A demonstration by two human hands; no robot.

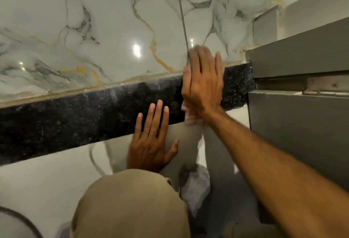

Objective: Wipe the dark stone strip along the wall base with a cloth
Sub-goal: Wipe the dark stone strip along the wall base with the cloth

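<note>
The dark speckled stone strip (85,116) runs along the base of the white marble wall, from lower left to upper right. My right hand (202,84) lies flat across the strip near its right end, fingers pointing up onto the wall. It presses a pale cloth (188,116) against the stone; only a blurred edge of the cloth shows below the palm. My left hand (151,143) is spread flat just left of it, palm over the pale floor and fingertips on the strip's lower edge, holding nothing.
A grey door or cabinet (294,128) with a metal hinge (326,88) meets the strip's right end. My knee in khaki trousers (130,205) fills the lower middle. A crumpled grey-white object (194,186) lies on the glossy floor (47,184) beside it.
</note>
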